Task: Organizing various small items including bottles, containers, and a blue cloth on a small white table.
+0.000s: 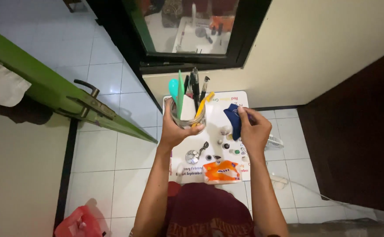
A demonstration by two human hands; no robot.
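Dim, warm indoor light; brightest beyond the hands, deep shadow right of them, wide-angle bending at edges.

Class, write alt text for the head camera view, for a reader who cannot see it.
Seen from above, a person's left hand holds a clear jar of pens and utensils over a small white table, while the right hand grips a blue cloth. An orange packet lies nearer the person.

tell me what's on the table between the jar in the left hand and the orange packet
In the head view, between the jar and the orange packet lie a round metal piece and small dark caps on the white table.
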